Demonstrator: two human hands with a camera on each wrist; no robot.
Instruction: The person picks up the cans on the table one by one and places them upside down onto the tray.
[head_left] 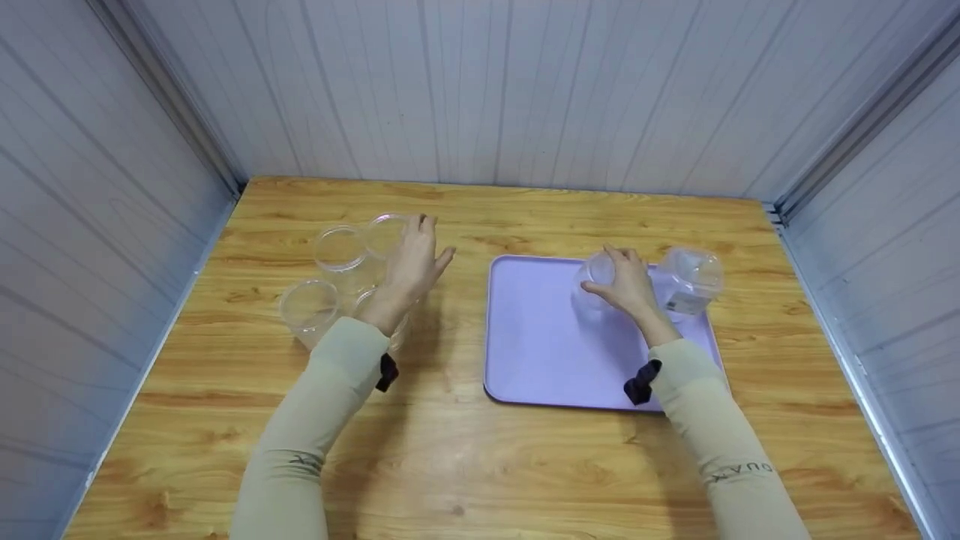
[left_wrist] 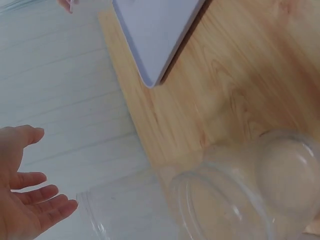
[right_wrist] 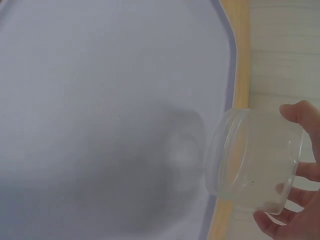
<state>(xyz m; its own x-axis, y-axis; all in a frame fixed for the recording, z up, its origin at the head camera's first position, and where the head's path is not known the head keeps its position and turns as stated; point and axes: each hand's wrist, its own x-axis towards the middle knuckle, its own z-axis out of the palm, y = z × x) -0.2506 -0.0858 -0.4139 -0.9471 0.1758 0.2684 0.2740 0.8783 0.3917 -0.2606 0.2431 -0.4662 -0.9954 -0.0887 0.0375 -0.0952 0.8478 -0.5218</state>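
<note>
My right hand (head_left: 626,285) grips a clear plastic jar (head_left: 589,296) over the purple tray (head_left: 532,330), thumb on one side and fingers on the other. In the right wrist view the fingers curl round the base end of this jar (right_wrist: 265,160), and its threaded mouth faces down at the tray. My left hand (head_left: 412,259) hovers over a group of clear jars (head_left: 309,307) on the left of the table, fingers extended, nothing in it. One jar (left_wrist: 130,210) stands just beyond the left fingertips in the left wrist view. My left forearm partly hides the nearest jar.
Another clear jar (head_left: 691,281) with a small label is at the tray's back right corner, beside my right hand. A wooden table (head_left: 465,465) lies under everything. Pale panelled walls (head_left: 480,90) rise behind it and on both sides.
</note>
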